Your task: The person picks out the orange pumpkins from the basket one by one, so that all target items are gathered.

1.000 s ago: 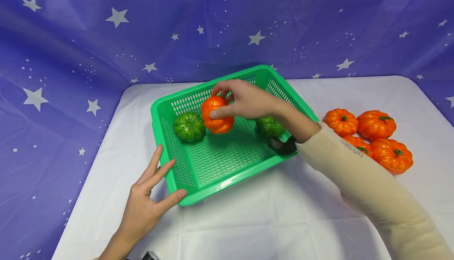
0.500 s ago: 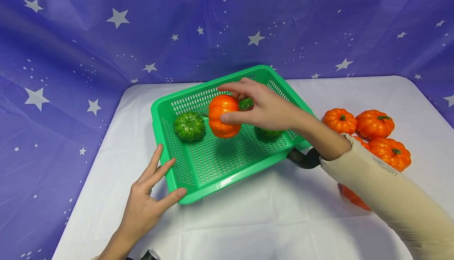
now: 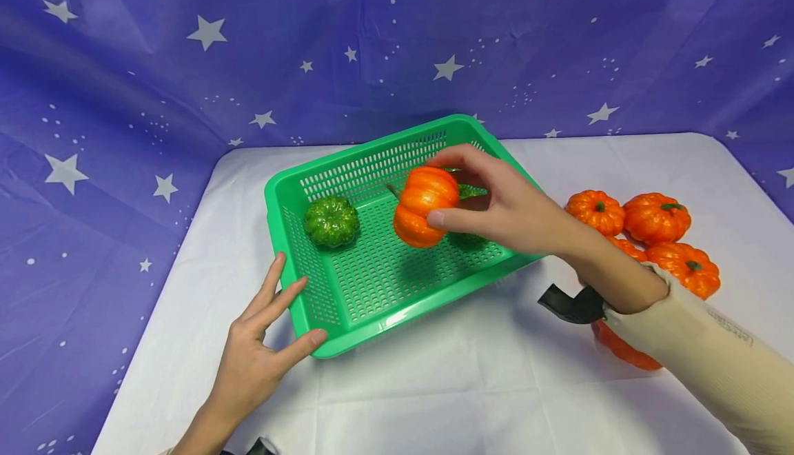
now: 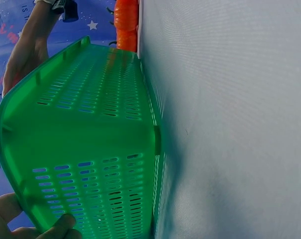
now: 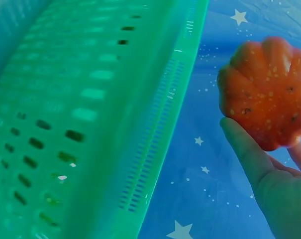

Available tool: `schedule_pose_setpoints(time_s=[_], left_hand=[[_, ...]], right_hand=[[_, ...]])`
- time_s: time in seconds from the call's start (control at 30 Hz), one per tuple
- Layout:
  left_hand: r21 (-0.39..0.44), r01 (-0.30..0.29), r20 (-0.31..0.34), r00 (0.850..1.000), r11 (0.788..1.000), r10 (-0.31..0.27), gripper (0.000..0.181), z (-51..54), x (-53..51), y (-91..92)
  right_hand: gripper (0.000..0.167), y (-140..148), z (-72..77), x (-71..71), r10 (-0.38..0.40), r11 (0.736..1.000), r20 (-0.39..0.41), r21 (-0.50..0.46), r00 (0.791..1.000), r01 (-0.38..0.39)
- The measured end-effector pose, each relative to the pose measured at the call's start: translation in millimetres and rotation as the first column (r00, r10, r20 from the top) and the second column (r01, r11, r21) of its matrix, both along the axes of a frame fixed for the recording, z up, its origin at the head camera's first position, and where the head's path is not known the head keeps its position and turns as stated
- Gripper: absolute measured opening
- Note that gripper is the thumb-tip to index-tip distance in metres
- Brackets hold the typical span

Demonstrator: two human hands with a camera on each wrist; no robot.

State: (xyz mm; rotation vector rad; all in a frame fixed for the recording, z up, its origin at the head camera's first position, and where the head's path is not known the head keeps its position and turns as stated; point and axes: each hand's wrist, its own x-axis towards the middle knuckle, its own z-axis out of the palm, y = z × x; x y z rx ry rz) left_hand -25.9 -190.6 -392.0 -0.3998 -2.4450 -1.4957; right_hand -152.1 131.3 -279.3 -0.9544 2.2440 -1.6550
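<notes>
A green plastic basket with slotted walls sits at a slant on the table. Over its interior, my right hand holds a small orange pumpkin between thumb and fingers, its stem tilted to the left. The ribbed underside of that pumpkin faces the right wrist view. My left hand grips the basket's near left corner, some fingers over the rim and others against the outer wall. Inside the basket, a green pumpkin lies at the left; more green shows partly behind my right hand.
Several orange pumpkins stand grouped on the white tablecloth to the right, partly covered by my right sleeve. A purple star-patterned cloth rises behind the table. A black strap hangs at my right wrist.
My right hand has moved right across the basket with the orange pumpkin, which has tilted so its stem shows at left. My left hand and the basket have stayed put.
</notes>
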Motion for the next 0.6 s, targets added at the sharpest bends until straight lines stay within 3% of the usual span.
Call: schedule_pose_setpoints(time_s=[0.23, 0.43, 0.6], left_hand=[[0.0, 0.0, -0.006, 1.0, 1.0, 0.0, 0.069, -0.5, 0.3, -0.1], [-0.008, -0.004, -0.001, 1.0, 1.0, 0.004, 0.069, -0.3, 0.2, -0.2], [-0.008, -0.006, 0.006, 1.0, 1.0, 0.006, 0.069, 0.2, 0.2, 0.2]], right_hand=[[0.048, 15.2, -2.3, 12.4, -0.068, 0.996, -0.006, 0.057, 0.998, 0.068], [0.067, 28.6, -2.0, 25.2, -0.143, 0.981, -0.001, 0.135, 0.99, 0.141], [0.061, 38.0, -4.8, 30.8, -0.192, 0.977, 0.01, 0.096, 0.981, 0.19]])
